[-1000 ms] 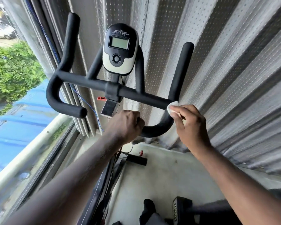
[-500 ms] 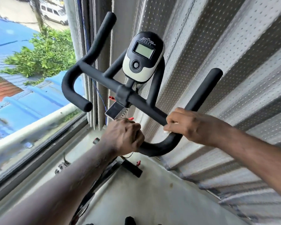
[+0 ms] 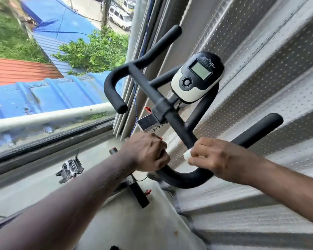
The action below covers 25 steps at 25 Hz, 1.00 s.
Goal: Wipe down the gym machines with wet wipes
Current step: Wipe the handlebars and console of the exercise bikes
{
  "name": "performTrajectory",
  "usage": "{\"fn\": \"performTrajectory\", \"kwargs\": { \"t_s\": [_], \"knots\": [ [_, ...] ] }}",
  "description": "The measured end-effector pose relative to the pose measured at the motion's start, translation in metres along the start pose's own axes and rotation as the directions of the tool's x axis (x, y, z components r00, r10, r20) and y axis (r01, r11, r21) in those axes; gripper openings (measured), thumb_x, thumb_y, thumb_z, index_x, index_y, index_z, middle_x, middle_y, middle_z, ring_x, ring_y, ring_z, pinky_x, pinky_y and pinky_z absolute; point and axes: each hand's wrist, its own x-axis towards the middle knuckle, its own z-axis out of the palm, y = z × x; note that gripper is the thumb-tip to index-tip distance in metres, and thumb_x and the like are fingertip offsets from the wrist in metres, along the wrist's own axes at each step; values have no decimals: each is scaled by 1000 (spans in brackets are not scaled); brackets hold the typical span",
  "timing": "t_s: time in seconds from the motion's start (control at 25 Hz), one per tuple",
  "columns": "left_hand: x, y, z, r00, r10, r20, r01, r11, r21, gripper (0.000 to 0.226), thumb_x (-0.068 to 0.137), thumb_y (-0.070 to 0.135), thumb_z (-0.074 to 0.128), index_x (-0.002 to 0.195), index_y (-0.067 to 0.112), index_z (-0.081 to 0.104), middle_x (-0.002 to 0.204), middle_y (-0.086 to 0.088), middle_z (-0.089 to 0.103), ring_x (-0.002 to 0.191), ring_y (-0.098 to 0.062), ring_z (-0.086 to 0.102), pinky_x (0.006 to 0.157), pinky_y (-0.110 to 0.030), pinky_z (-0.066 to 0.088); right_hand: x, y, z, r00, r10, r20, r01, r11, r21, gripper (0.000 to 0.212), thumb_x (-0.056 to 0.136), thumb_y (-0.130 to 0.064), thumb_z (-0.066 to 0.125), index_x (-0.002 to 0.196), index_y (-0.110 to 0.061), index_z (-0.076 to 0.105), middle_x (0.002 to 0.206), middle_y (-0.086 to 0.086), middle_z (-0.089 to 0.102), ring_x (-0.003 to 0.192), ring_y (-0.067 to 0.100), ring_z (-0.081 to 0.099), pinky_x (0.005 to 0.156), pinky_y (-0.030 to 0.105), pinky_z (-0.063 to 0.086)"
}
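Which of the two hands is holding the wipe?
The right hand: it holds a white wipe against the handlebar, while the left hand only grips the bar.

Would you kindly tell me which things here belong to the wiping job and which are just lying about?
Job: wet wipe, exercise-bike handlebar, right hand holding the wipe, left hand gripping the bar end.
Just about: perforated metal wall, window frame.

Gym corner, exercise bike handlebars (image 3: pixel 172 116), console (image 3: pixel 195 78), window (image 3: pixel 49 98), perforated wall panels (image 3: pixel 260 73)
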Motion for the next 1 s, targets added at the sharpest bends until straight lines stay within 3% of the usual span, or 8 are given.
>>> {"fn": "performTrajectory", "kwargs": {
  "t_s": [0.08, 0.2, 0.36, 0.56, 0.64, 0.76, 0.88, 1.0],
  "knots": [
    [-1, -1, 0, 1000, -20, -10, 20, 1000, 1, 37, 80, 46, 38, 61, 16, 43, 58, -2, 48, 57, -30, 49, 50, -30, 35, 25, 17, -11, 998, -27, -65, 24, 999, -37, 27, 94, 3, 58, 111, -13, 70, 106, 4, 60, 99, 25, 55, 75, 42, 57],
    [-1, 2, -1, 999, -43, -23, 44, 999, 29, 36, 76, 45, 37, 60, 14, 43, 58, -6, 50, 58, -32, 50, 52, -30, 27, 100, 48, -24, 940, 204, -272, -203, 979, 34, 24, 96, 1, 60, 112, -10, 73, 105, 7, 62, 102, 27, 56, 83, 39, 55],
    [-2, 1, 0, 998, -63, -18, 64, 997, 31, 36, 75, 44, 38, 59, 13, 45, 58, -8, 51, 57, -35, 50, 50, -30, 31, 78, 35, -4, 981, 156, -111, -157, 988, 5, 35, 94, 1, 37, 105, -7, 69, 103, 5, 54, 97, 21, 50, 85, 29, 48],
    [-3, 0, -1, 999, -54, -7, 54, 998, -10, 34, 77, 43, 41, 59, 14, 42, 57, -6, 47, 57, -35, 49, 50, -31, 39, -10, -9, -13, 980, 109, 164, -132, 982, 136, 24, 101, -3, 53, 109, -21, 66, 107, -9, 43, 93, 11, 53, 80, 30, 51],
    [-2, -2, 0, 999, -50, -5, 50, 999, -18, 34, 78, 43, 42, 60, 15, 41, 58, -6, 48, 59, -36, 50, 50, -33, 41, 20, 14, -21, 976, 217, 20, -217, 957, 194, 27, 101, -6, 55, 116, -22, 71, 108, -5, 49, 90, 16, 59, 79, 33, 55],
    [-3, -2, 1, 998, -65, -4, 65, 998, -18, 33, 78, 44, 41, 61, 16, 42, 60, -6, 52, 61, -36, 52, 51, -34, 44, 84, 34, -18, 881, 403, -248, -376, 914, 152, 29, 95, 4, 50, 112, -10, 69, 107, 8, 57, 89, 28, 60, 74, 39, 56],
    [-2, -2, 1, 998, -64, 14, 65, 998, -28, 33, 78, 45, 40, 61, 16, 42, 61, -4, 50, 62, -34, 51, 52, -34, 45, 72, 19, -5, 921, 344, -182, -352, 936, -13, 33, 91, 10, 48, 112, -10, 66, 112, 8, 59, 104, 27, 58, 81, 34, 52],
    [-3, -3, 2, 998, -60, 20, 60, 998, -25, 33, 77, 42, 42, 60, 15, 38, 59, -5, 49, 60, -33, 49, 50, -33, 43, 4, -8, 6, 971, 221, -88, -221, 975, 4, 35, 89, 13, 52, 111, -11, 68, 106, 2, 57, 99, 20, 52, 83, 37, 50]
  ]
}}
